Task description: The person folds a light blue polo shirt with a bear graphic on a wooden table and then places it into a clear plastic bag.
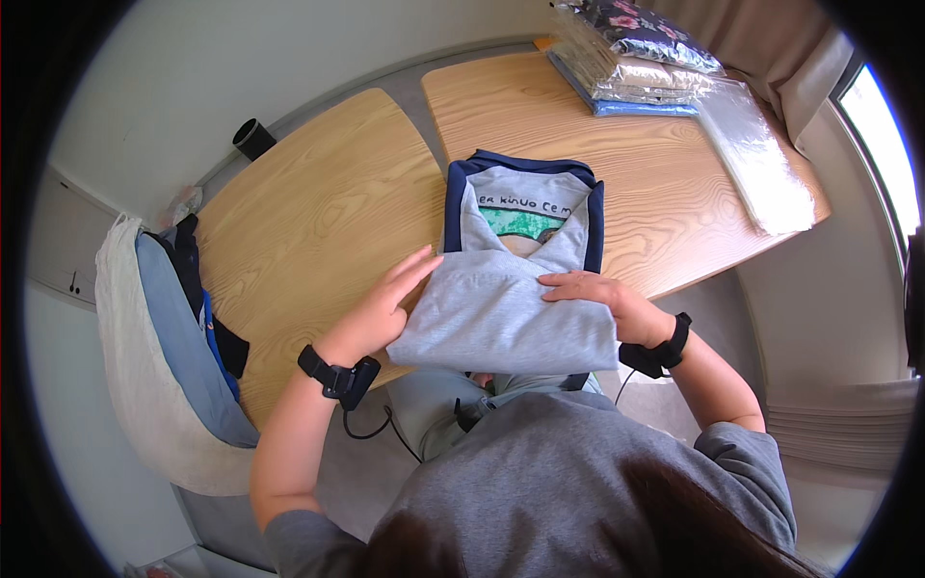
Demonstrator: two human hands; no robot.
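A light grey garment with navy sleeves and a green print (506, 311) lies folded on the near edge of the wooden table (325, 180), in front of my body. Its grey lower part is folded up over the printed front, and the navy parts are tucked along both sides. My left hand (383, 311) rests at the left edge of the fold, fingers extended and thumb apart. On the right, my right hand (600, 300) lies on top of the fold, its fingers spread over the fabric; the thumb is hidden.
Bagged folded textiles (636, 72) are stacked at the back right, beside flat clear plastic bags (759, 159). A white sack with clothes (130, 347) hangs at the table's left edge. A black bin (254, 139) stands behind the table. A gap separates the tabletops.
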